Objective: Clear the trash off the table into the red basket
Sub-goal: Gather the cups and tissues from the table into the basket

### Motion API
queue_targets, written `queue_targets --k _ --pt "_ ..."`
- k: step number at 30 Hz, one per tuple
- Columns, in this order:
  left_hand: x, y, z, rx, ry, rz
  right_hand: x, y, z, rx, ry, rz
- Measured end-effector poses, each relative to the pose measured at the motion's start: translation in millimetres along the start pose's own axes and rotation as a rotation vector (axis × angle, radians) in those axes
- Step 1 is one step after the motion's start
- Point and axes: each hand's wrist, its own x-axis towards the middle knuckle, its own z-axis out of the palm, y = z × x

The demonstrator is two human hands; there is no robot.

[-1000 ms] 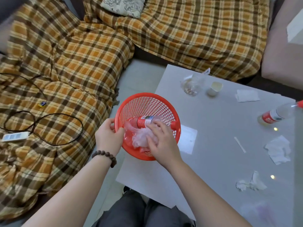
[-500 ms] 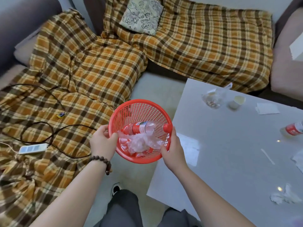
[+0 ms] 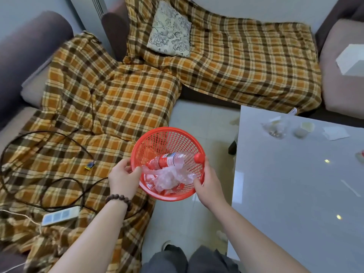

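The red basket (image 3: 157,140) hangs in the air over the floor, left of the grey table (image 3: 295,184). My left hand (image 3: 124,177) grips its left rim and my right hand (image 3: 209,179) grips its right rim. Inside lie a clear plastic bottle (image 3: 173,158) with a red label and cap and a crumpled clear plastic bag (image 3: 169,177). On the table's far part sit a small plastic bag (image 3: 275,128), a small cup (image 3: 303,130) and a white napkin (image 3: 335,133).
A plaid-covered sofa (image 3: 110,99) wraps the left and back, with a patterned cushion (image 3: 170,30). Black cables (image 3: 59,186) and a white power strip (image 3: 61,215) lie on it at left. My knees (image 3: 187,261) are at the bottom. A thin white stick (image 3: 350,187) lies on the table.
My right hand left the trash inside the basket and took hold of the right rim. Both hands carried the basket off the table's corner leftward, over the floor.
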Motion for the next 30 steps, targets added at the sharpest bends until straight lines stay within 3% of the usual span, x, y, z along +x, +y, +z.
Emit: queue_targets --k 12,22,30 --pt "126 91 113 -0.034 -0.187 0.074 140 14 -59 0.050 0.264 0.037" --pt "255 268 285 0.043 -0.309 0.257 334 38 -192 0.051 0.446 0.105" --pt "304 371 383 0.085 -0.430 0.352 416 54 -272 0.085 0.581 0.160"
